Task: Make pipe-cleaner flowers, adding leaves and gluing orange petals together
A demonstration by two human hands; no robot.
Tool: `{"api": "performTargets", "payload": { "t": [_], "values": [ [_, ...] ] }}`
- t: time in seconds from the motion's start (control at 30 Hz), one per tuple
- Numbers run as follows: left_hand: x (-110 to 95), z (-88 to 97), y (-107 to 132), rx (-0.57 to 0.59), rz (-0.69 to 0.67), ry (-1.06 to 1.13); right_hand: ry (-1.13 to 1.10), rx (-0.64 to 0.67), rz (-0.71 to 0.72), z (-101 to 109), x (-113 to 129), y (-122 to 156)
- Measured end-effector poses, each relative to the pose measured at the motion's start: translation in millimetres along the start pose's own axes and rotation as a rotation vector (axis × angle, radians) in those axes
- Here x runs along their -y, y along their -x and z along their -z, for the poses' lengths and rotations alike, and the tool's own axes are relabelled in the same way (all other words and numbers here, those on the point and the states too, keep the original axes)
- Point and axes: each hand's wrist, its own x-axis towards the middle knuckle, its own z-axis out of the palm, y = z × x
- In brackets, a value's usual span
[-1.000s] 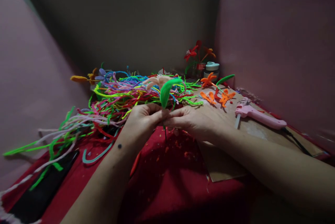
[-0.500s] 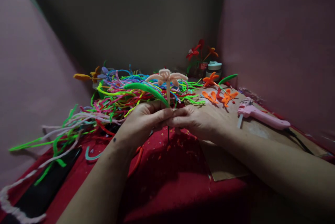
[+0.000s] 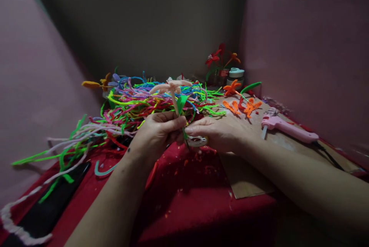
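My left hand (image 3: 163,131) is closed, its thumb and fingers pinching the stem of a pale peach pipe-cleaner flower (image 3: 172,87). The flower stands nearly upright, tilted slightly left. Beside its stem a green leaf (image 3: 181,103) rises from the same grip. My right hand (image 3: 215,133) is closed around a tape roll (image 3: 197,141) with a white core. A short green strip lies along the stem between the two hands. Below the fingers a thin dark end of the stem pokes out. My right palm and most of the roll's far side are hidden.
Behind my hands lies a heap of coloured pipe cleaners (image 3: 155,100). Orange flowers (image 3: 250,107) and a pink glue gun (image 3: 291,127) rest on the cardboard (image 3: 250,185) at right. A lidded jar (image 3: 236,74) stands at the back. A dark flat object (image 3: 54,201) lies front left.
The flower has turned and tilted left, and its leaf has swung from the left side to the right of the stem. The white-cored roll now shows under my right fingers.
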Motion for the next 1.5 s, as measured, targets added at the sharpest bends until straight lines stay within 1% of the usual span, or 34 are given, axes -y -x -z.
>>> {"api": "performTargets", "payload": {
  "t": [0.1, 0.2, 0.3, 0.47, 0.53, 0.6, 0.67, 0.73, 0.83, 0.93, 1.0, 1.13, 1.23, 1.37, 1.5],
  "values": [
    [-0.6, -0.3, 0.5, 0.054, 0.006, 0.065, -0.133, 0.057, -0.027, 3.7, -7.4, -4.8],
    [-1.2, 0.2, 0.5, 0.112, 0.065, 0.107, -0.175, 0.105, -0.035, 7.3, -14.1, -6.9],
    [-0.4, 1.1, 0.2, 0.151, 0.126, 0.141, -0.199, 0.156, -0.024, 8.5, -15.5, -5.3],
    [4.2, 0.4, 0.6, 0.236, 0.135, 0.230, -0.252, 0.288, 0.053, 5.2, -12.9, -3.6],
    [4.9, -1.4, 1.5, 0.268, 0.128, 0.244, -0.271, 0.323, 0.098, 3.7, -13.9, -4.4],
    [4.7, -3.4, 2.5, 0.285, 0.123, 0.243, -0.298, 0.341, 0.110, 2.5, -15.7, -5.1],
    [3.9, -5.2, 3.4, 0.287, 0.112, 0.241, -0.309, 0.337, 0.090, 1.3, -16.6, -4.9],
    [2.7, -6.5, 3.8, 0.258, 0.085, 0.243, -0.300, 0.296, 0.074, 0.1, -15.4, -3.5],
    [0.3, -8.1, 3.9, 0.144, 0.045, 0.224, -0.227, 0.150, 0.071, -1.4, -10.1, -1.0],
    [-0.4, -9.0, 3.7, 0.011, 0.045, 0.158, -0.167, -0.008, 0.076, -2.6, -3.6, -0.1],
    [1.1, -9.2, 3.5, -0.023, 0.067, 0.113, -0.159, -0.052, 0.073, -3.2, 0.6, 0.2],
    [4.7, -9.2, 3.7, -0.024, 0.054, 0.079, -0.103, -0.011, 0.052, -2.4, 3.1, 0.7],
    [4.1, -8.9, 4.0, -0.019, 0.042, 0.082, -0.117, 0.051, 0.064, 0.5, -4.8, -2.0],
    [1.3, -8.6, 4.6, 0.034, 0.063, 0.144, -0.172, 0.117, 0.096, 2.9, -15.8, -5.1],
    [0.2, -8.5, 5.2, 0.094, 0.074, 0.205, -0.196, 0.145, 0.080, 0.8, -16.4, -3.6]
  ]
}}
